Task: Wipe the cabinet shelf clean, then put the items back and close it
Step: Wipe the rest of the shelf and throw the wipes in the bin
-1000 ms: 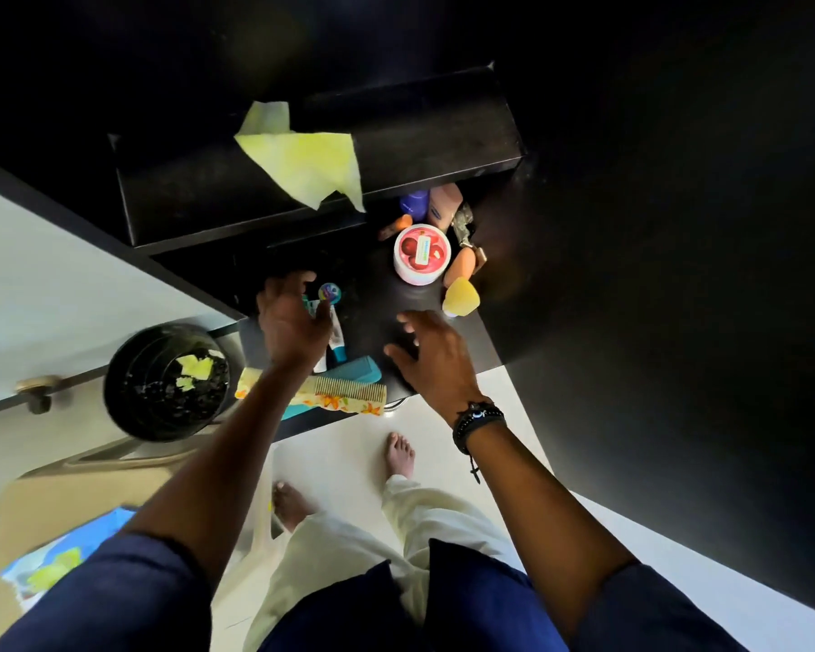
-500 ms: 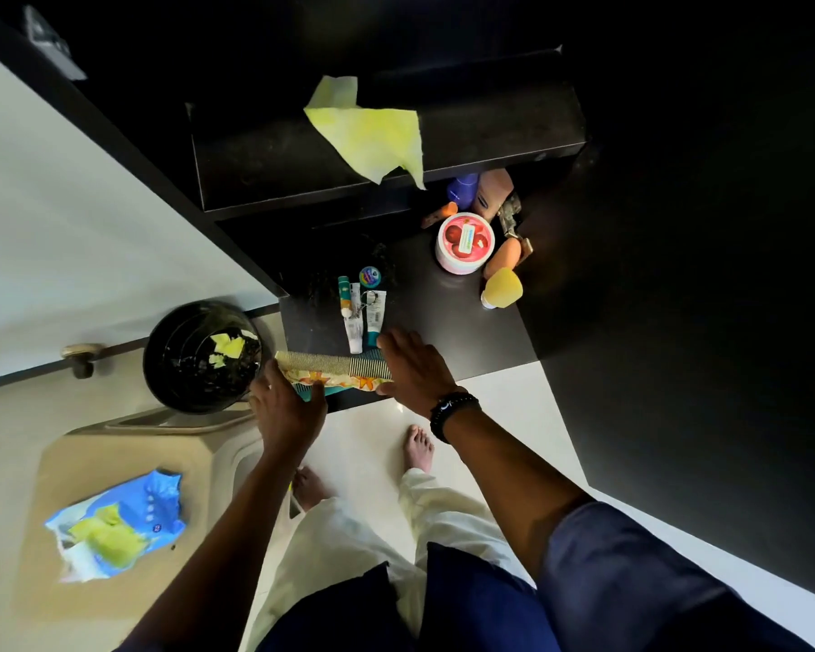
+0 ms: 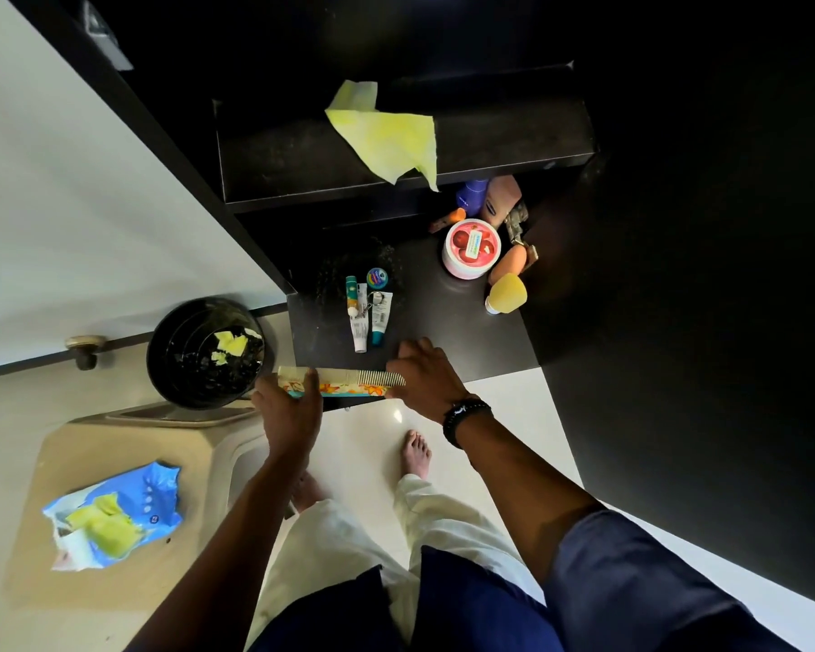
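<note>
A black cabinet shelf (image 3: 443, 322) holds small tubes (image 3: 365, 315), a tiny round tin (image 3: 376, 276), a red-and-white jar (image 3: 471, 247), a yellow sponge-capped bottle (image 3: 506, 294) and bottles at the back. At its front edge lies a flat flowered box (image 3: 344, 390) with a comb (image 3: 339, 375) on top. My left hand (image 3: 288, 411) grips the box's left end. My right hand (image 3: 427, 374) grips its right end. A yellow cloth (image 3: 387, 134) drapes over the shelf above (image 3: 302, 152).
A black bin (image 3: 203, 355) with yellow scraps stands left of the shelf. A blue wipes pack (image 3: 114, 515) lies on a beige stool (image 3: 67, 454). A white door with a brass stop (image 3: 85, 348) is at left. My bare feet are below.
My left hand left the tubes and came back to the box's left end. My right hand closed on its right end. The view shifted, showing the stool and wipes pack.
</note>
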The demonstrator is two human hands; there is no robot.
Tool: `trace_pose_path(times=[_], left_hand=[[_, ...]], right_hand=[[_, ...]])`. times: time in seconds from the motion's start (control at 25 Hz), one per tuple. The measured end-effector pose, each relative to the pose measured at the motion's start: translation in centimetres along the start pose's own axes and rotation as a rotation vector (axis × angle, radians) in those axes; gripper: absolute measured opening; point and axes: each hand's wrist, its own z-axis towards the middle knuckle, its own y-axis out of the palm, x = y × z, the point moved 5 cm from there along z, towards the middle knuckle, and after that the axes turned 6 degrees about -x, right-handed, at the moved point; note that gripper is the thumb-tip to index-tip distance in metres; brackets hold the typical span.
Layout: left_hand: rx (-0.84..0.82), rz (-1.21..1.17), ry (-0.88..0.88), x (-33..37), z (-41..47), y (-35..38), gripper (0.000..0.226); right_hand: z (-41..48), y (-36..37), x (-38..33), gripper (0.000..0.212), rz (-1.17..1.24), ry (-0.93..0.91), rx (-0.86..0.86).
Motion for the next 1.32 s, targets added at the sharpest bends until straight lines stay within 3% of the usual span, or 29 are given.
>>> trace_pose_path(times=[0.08,0.2,0.44,0.56,0.72,1.0,1.32], left_hand=[[0.04,-0.054,0.049,0.7,-0.8,0.1,0.051],[0.022,-0.173,0.109,1.7,-2.0,1.1,0.059],[-0.179,-0.193,0.188,4.6,-3.5,5.5,0.07],[-0.164,0.02,0.305,5.6,-2.4,7.0,0.074],[-0.054,0.331,0.294,6.7,-0.1,7.9,0.076],[-0.046,0.49,0.177,8.4,3.4,8.7,0.085],[-0.133,0.463,0.189,8.7,4.1,9.5,0.073]], right_hand=[[-1.1,-0.2,0.6,0.029,0.13,-0.043,0.055],[-3.5,0.2,2.8,0.028,0.544,-0.002,0.095],[-7.8,1.3,8.3,0.035,1.002,0.331,0.277],[-7.7,1.0,9.7,0.035,0.949,0.393,0.336],[-6.4,0.5,10.2,0.037,0.83,0.483,0.394],[-6.6,0.4,11.0,0.03,0.611,0.588,0.567],[-7.3,0.6,10.3,0.037,0.606,0.474,0.643]])
